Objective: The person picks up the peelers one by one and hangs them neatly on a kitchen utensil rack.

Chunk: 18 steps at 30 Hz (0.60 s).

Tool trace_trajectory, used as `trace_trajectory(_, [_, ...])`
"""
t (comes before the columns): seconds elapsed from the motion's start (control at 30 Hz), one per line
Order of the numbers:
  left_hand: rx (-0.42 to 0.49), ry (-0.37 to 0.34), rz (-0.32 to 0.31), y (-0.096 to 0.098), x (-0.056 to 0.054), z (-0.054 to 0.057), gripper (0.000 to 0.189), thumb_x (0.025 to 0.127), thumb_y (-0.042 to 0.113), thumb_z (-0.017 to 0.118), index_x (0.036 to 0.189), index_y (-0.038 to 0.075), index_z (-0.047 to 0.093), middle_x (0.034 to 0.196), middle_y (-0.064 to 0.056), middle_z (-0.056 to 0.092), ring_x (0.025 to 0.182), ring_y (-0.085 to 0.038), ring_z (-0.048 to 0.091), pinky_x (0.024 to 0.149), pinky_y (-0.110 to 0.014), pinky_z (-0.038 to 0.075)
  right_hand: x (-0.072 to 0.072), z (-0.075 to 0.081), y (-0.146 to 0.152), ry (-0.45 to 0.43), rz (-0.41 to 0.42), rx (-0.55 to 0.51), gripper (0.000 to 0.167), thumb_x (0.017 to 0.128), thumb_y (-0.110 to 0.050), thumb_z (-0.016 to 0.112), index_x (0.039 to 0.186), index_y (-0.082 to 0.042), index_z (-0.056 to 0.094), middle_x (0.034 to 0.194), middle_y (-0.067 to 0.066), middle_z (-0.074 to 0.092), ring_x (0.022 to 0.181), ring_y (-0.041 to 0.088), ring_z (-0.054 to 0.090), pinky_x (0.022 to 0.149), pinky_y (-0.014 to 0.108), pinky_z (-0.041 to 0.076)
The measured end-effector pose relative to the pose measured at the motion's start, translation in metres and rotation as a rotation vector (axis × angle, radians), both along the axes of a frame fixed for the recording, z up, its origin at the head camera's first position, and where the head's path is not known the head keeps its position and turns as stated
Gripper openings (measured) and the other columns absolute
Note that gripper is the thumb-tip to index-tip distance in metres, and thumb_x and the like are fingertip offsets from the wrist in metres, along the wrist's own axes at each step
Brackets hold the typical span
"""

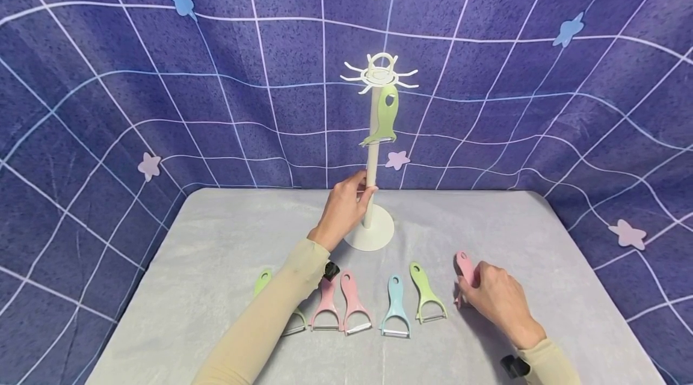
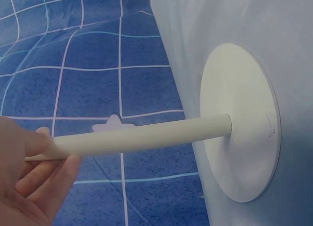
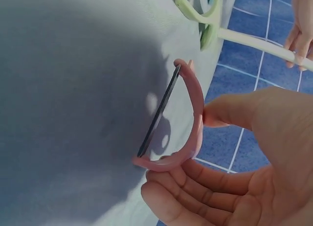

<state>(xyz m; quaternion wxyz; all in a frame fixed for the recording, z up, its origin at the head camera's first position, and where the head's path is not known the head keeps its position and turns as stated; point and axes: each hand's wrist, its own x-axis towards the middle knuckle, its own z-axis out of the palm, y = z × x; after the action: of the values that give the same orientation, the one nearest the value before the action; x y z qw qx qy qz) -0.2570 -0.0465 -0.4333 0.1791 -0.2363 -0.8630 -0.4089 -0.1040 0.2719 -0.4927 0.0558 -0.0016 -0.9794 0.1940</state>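
My left hand [image 1: 341, 209] grips the pole [image 2: 146, 137] of a cream-white stand, fingers and thumb curled round it above the round base [image 1: 380, 233]. A ring of hooks [image 1: 379, 76] tops the stand, and a green peeler [image 1: 387, 114] hangs there by its handle hole. At the right of the table, my right hand [image 1: 500, 296] holds a pink peeler [image 3: 196, 123] between thumb and fingers. In the right wrist view its metal blade faces away from the palm, over the cloth. Whether this peeler touches the table I cannot tell.
A row of peelers lies along the front: a green one [image 1: 263, 280] partly behind my left sleeve, two pink ones [image 1: 327, 296] [image 1: 351, 293], a blue one [image 1: 396, 296] and another green one [image 1: 421, 281]. Grey cloth [image 1: 216, 240] covers the table; a blue-purple patterned curtain [image 1: 281, 102] surrounds it.
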Motion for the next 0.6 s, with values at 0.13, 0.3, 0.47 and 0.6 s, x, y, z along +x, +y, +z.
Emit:
trace_trajectory(0.13, [-0.003,-0.007,0.004,0.0,0.0,0.0,0.021,0.106,0.015,0.071,0.122,0.001,0.069,0.11,-0.016,0.077,0.103,-0.026,0.078,0.09,-0.032,0.066,-0.002,0.003,-0.001,0.032,0.006,-0.008,0.024,0.089,-0.025,0.081,0.078,-0.011,0.064,0.067,0.0,0.059,0.059,0.02,0.055,0.048,0.046,0.047])
trace_trajectory(0.3, [-0.004,-0.01,0.001,0.001,-0.001,-0.001,0.022,0.106,0.016,0.071,0.123,0.001,0.068,0.11,-0.016,0.077,0.103,-0.026,0.077,0.09,-0.032,0.066,-0.005,0.007,-0.003,0.125,0.008,-0.032,0.019,0.088,-0.02,0.081,0.082,-0.01,0.066,0.068,-0.002,0.059,0.058,0.019,0.054,0.048,0.043,0.047])
trace_trajectory(0.47, [0.001,-0.014,0.003,0.0,-0.002,-0.001,0.022,0.105,0.015,0.071,0.122,0.001,0.069,0.111,-0.016,0.077,0.103,-0.026,0.077,0.09,-0.031,0.066,-0.009,0.013,-0.006,0.234,0.018,-0.082,0.014,0.087,-0.018,0.08,0.09,-0.009,0.07,0.071,-0.004,0.063,0.058,0.014,0.054,0.049,0.038,0.045])
trace_trajectory(0.6, [0.004,-0.018,0.006,0.0,-0.001,-0.001,0.022,0.105,0.016,0.072,0.122,0.001,0.069,0.111,-0.016,0.077,0.104,-0.026,0.078,0.091,-0.031,0.066,-0.012,0.02,-0.008,0.303,0.034,-0.117,0.014,0.088,-0.018,0.08,0.096,-0.01,0.071,0.075,-0.005,0.067,0.06,0.01,0.053,0.051,0.035,0.045])
